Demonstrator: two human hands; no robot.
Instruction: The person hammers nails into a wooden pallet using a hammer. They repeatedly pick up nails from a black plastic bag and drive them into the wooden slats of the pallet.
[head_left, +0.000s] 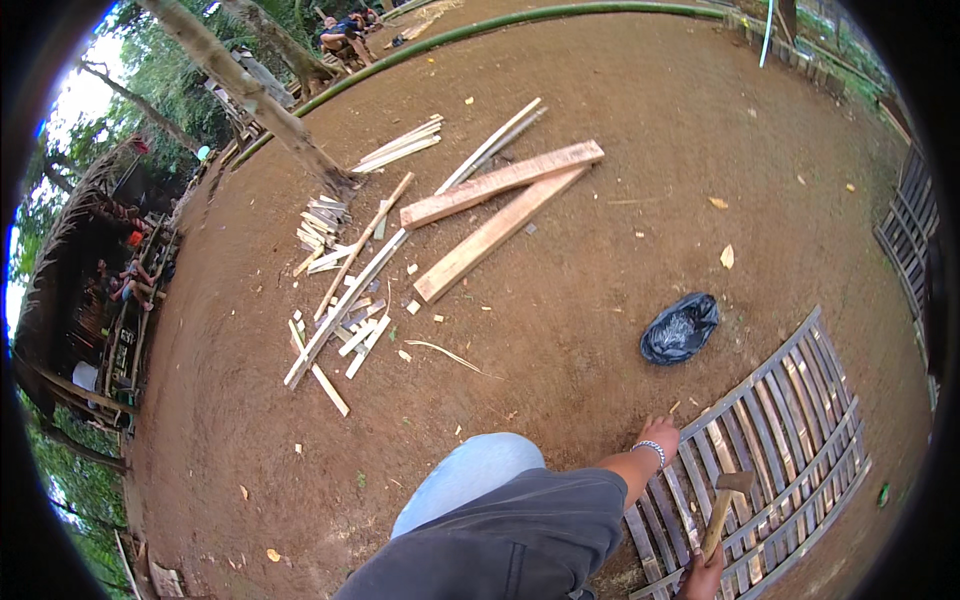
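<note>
My left hand [658, 435], with a silver bracelet at the wrist, is at the upper left corner of a slatted wooden panel [765, 420] lying on the ground. Its fingers look apart, and I see nothing held in them. Beside the fingertips is a small sliver of wood [674, 407]. At the bottom edge of the picture, my right hand [703, 577] grips the wooden handle of a hatchet [735, 482]. The hatchet's metal head points away from me, over the slats. Part of my right hand is cut off by the picture's edge.
A black plastic bag [680, 328] lies open beyond the panel. Two thick beams [500, 185], long strips and several offcuts [320, 225] lie on brown soil near a leaning tree trunk [250, 95]. A thatched shelter with people [135, 280] stands left; others sit far back.
</note>
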